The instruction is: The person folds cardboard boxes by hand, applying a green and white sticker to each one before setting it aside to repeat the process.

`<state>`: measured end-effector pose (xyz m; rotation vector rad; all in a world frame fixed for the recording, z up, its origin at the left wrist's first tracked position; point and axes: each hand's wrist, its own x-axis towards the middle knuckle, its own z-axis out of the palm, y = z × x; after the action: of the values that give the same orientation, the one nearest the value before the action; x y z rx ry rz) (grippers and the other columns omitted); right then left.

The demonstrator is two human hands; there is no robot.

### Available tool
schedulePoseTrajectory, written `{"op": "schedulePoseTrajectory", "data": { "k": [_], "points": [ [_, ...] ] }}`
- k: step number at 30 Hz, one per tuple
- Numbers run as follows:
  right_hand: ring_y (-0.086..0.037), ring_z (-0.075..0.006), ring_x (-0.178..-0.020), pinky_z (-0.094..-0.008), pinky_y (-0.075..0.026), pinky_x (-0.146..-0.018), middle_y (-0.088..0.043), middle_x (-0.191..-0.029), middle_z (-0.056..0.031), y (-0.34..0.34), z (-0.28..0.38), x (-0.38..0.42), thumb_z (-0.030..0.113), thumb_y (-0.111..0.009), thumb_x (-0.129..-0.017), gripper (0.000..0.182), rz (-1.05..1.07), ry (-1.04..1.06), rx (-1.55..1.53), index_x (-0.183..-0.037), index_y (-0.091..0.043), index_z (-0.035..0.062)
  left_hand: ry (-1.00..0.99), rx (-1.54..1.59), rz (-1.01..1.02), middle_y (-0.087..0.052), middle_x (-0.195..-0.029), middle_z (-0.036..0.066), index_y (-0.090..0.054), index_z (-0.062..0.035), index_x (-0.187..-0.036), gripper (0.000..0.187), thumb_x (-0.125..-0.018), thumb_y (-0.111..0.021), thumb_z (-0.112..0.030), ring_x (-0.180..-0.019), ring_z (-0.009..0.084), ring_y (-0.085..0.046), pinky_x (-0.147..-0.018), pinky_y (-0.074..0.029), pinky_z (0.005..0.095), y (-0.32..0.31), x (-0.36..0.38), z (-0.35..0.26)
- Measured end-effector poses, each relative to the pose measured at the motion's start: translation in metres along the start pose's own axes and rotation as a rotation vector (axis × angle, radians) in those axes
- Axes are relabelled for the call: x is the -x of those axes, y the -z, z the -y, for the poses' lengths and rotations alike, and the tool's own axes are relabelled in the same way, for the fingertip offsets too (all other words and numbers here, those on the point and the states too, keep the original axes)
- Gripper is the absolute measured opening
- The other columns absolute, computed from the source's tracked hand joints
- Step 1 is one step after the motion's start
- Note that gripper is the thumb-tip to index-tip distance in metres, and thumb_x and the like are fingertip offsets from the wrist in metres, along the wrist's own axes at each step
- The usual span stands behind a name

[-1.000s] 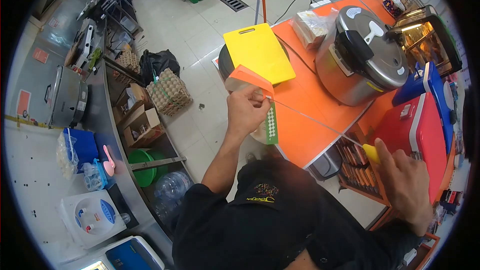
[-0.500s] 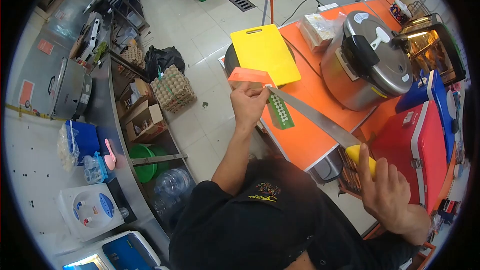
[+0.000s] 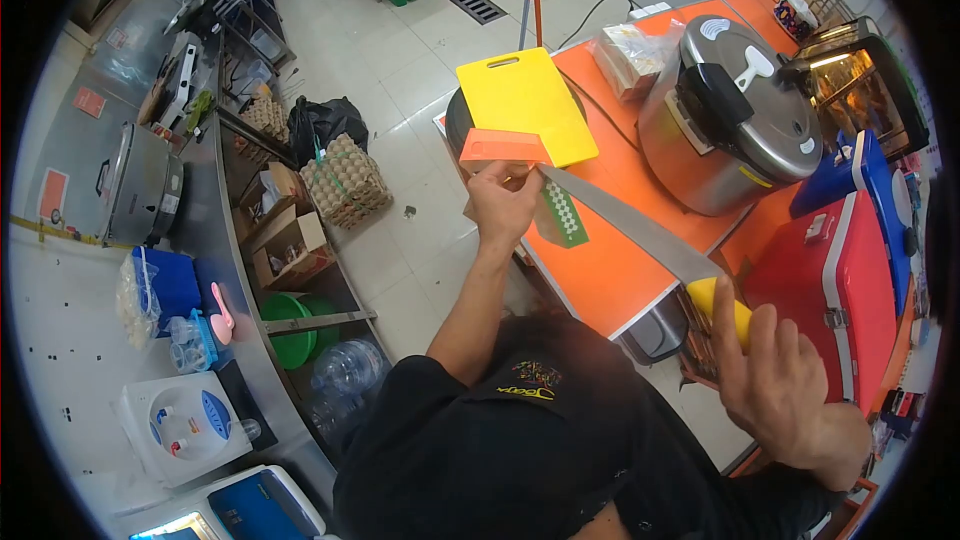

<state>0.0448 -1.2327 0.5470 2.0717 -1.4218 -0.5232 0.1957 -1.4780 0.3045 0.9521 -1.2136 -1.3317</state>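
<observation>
My right hand (image 3: 772,380) is wrapped round the yellow handle of a long, broad-bladed knife (image 3: 630,223), with the index finger stretched along the handle. The blade slants up and left, its tip close to the fingers of my left hand (image 3: 503,202). That hand pinches a packet (image 3: 504,146) with an orange printed top and a green end patterned in white, partly behind the blade. Both hands are held up near the corner of an orange table (image 3: 612,285). Just beyond the packet lies a yellow cutting board (image 3: 525,105) on a dark round thing.
A large rice cooker (image 3: 735,120) stands on the table, with a red cool box (image 3: 815,290) and a blue one (image 3: 850,175) at right. Egg trays (image 3: 346,182) sit on the floor left of me. A steel counter (image 3: 215,270) runs along the left.
The packet's orange top has tilted slightly and sits a little differently over my left fingers. The knife stays beside it, its handle barely shifted.
</observation>
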Motion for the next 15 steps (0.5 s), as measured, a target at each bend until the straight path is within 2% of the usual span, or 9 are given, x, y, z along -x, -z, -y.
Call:
{"op": "schedulePoseTrajectory", "data": {
  "k": [2, 8, 10, 15],
  "points": [
    [-0.047, -0.0181, -0.059, -0.0297, -0.043, -0.045, -0.053, -0.081, -0.0167, 0.005, -0.003, 0.001, 0.007, -0.061, -0.083, 0.044, 0.105, -0.026, -0.072, -0.127, -0.064, 0.0002, -0.044, -0.028, 0.019, -0.072, -0.085, 0.009, -0.069, 0.0062, -0.096, 0.012, -0.085, -0.071, 0.001, -0.078, 0.0145, -0.070, -0.073, -0.056, 0.0257, 0.000, 0.004, 0.001],
    [-0.046, -0.0168, -0.057, -0.0292, -0.043, -0.044, -0.044, -0.077, -0.0096, 0.015, -0.013, 0.000, 0.007, -0.061, -0.081, 0.051, 0.166, -0.062, -0.158, -0.132, -0.060, 0.0008, -0.058, -0.036, 0.130, -0.073, -0.087, 0.009, -0.068, 0.0071, -0.095, 0.010, -0.086, -0.068, 0.003, -0.083, 0.0142, -0.071, -0.077, -0.055, 0.0260, 0.002, 0.004, -0.001],
    [-0.045, -0.0166, -0.057, -0.0293, -0.043, -0.044, -0.044, -0.077, -0.0089, 0.015, -0.015, -0.002, 0.007, -0.061, -0.081, 0.052, 0.177, -0.067, -0.172, -0.132, -0.059, 0.0008, -0.113, -0.049, 0.146, -0.073, -0.086, 0.009, -0.069, 0.0072, -0.095, 0.010, -0.086, -0.067, 0.004, -0.082, 0.0139, -0.071, -0.077, -0.055, 0.0258, 0.002, 0.003, 0.006],
    [-0.046, -0.0165, -0.057, -0.0297, -0.041, -0.042, -0.044, -0.077, -0.0078, 0.010, -0.018, -0.006, 0.010, -0.062, -0.081, 0.051, 0.183, -0.083, -0.215, -0.131, -0.059, 0.0006, -0.086, -0.079, 0.174, -0.073, -0.085, 0.010, -0.069, 0.0073, -0.095, 0.010, -0.086, -0.067, 0.004, -0.081, 0.0135, -0.070, -0.076, -0.055, 0.0253, 0.006, 0.006, 0.005]
  ]
}}
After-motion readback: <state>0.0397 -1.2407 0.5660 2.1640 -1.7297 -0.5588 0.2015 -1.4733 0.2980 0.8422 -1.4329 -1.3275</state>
